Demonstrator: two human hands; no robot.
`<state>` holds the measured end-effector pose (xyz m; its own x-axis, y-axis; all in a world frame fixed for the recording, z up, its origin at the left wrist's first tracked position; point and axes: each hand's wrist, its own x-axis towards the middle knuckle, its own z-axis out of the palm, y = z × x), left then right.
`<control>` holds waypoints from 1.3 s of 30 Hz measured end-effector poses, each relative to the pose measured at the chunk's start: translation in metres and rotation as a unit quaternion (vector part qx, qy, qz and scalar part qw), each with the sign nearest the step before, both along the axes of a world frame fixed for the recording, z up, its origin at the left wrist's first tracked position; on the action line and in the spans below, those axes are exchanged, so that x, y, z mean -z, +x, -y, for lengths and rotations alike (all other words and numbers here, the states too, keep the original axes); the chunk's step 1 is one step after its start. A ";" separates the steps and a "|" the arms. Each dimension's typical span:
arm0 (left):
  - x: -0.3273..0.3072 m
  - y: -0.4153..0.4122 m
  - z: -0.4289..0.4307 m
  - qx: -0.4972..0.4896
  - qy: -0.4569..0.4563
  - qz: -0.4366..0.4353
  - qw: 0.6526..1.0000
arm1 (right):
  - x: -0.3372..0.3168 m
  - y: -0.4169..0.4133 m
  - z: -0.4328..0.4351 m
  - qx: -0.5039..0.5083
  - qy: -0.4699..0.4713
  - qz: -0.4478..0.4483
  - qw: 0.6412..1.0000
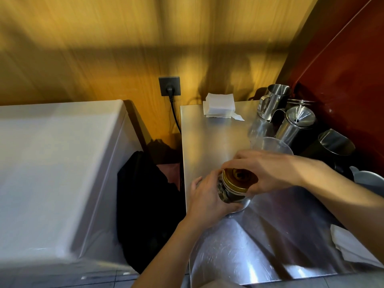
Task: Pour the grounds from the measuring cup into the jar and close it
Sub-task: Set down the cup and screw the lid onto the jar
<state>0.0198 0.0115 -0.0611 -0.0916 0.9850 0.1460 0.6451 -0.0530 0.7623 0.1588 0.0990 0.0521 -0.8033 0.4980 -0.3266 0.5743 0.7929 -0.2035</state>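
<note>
Left hand round jar, near counter edge.

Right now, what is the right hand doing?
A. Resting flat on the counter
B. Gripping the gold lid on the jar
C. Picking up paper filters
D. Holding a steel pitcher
B: the right hand curls over the gold lid sitting on the jar, which the left hand holds by its side above the counter.
</note>
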 end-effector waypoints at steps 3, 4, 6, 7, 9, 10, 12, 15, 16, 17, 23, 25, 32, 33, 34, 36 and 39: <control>0.002 -0.001 -0.001 0.002 -0.002 -0.005 1.000 | 0.000 -0.003 0.003 0.025 0.056 0.028 0.998; 0.003 -0.001 -0.001 0.002 -0.003 -0.005 1.000 | 0.002 -0.005 0.005 0.037 0.109 0.028 0.993; 0.003 -0.001 0.000 0.006 -0.004 -0.006 1.000 | 0.010 -0.008 0.010 0.039 0.221 0.011 0.974; 0.003 -0.001 0.000 0.006 -0.003 -0.006 1.000 | 0.012 -0.008 0.011 0.044 0.247 0.004 0.968; 0.003 0.000 0.000 0.005 0.002 -0.004 1.000 | 0.011 -0.004 0.009 0.062 0.240 -0.010 0.969; 0.002 -0.001 0.000 0.005 0.001 -0.003 1.000 | 0.007 -0.001 0.007 0.065 0.208 -0.002 0.976; 0.002 0.000 0.000 0.004 0.000 -0.004 1.000 | -0.003 0.001 0.004 0.024 0.114 0.022 0.993; 0.002 0.000 -0.001 -0.002 -0.002 -0.008 1.000 | -0.008 0.002 0.002 -0.032 -0.002 -0.008 0.999; 0.002 0.000 -0.002 -0.004 -0.002 -0.008 1.000 | -0.007 0.002 0.003 -0.030 -0.008 -0.016 0.999; 0.002 0.000 -0.001 -0.004 -0.002 -0.007 1.000 | -0.005 0.000 0.005 -0.017 0.013 -0.020 1.000; 0.003 0.000 0.000 -0.003 0.006 -0.007 1.000 | 0.006 -0.005 0.008 0.036 0.206 -0.017 0.978; 0.002 0.001 0.000 -0.004 0.002 -0.009 1.000 | 0.005 -0.001 0.006 -0.011 0.092 -0.018 0.996; 0.006 0.002 0.000 -0.007 0.003 -0.011 1.000 | 0.008 -0.007 0.009 0.055 0.268 -0.028 0.961; 0.007 0.002 0.000 -0.007 0.003 -0.012 1.000 | 0.008 -0.005 0.007 0.054 0.253 -0.037 0.965; 0.006 0.003 -0.001 -0.006 0.003 -0.013 1.000 | 0.006 -0.002 0.006 0.037 0.201 -0.042 0.978; 0.005 0.004 -0.002 -0.013 0.000 -0.018 1.000 | 0.005 0.001 0.003 -0.012 0.076 -0.015 0.997; 0.005 0.003 -0.003 -0.015 -0.003 -0.016 1.000 | 0.008 -0.003 0.007 0.009 0.148 -0.032 0.988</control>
